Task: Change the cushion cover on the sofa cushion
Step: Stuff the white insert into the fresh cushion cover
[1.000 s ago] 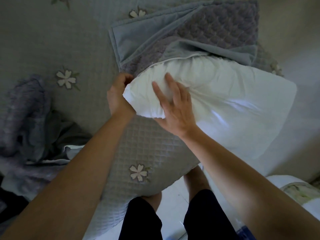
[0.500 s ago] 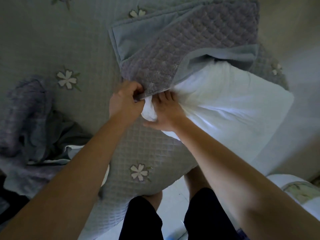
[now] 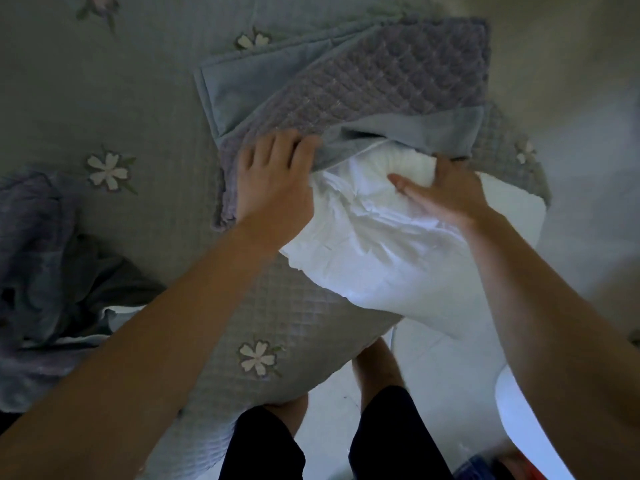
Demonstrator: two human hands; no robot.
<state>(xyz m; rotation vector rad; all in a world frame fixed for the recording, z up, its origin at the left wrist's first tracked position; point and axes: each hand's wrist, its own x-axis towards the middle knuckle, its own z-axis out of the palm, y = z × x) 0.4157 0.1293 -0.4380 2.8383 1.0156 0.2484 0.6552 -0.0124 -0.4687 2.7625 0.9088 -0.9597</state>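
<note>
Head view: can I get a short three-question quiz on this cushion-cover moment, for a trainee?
1. True or false: the white cushion is fully inside the quilted cover.
2. What does the right hand grip? A) the white cushion's end B) the quilted cover's edge C) nothing
3. Fill in: the left hand holds the quilted cover at its ____, where the cushion goes in.
Key: 1 false, most of the cushion is still outside; 2 A; 3 opening.
</note>
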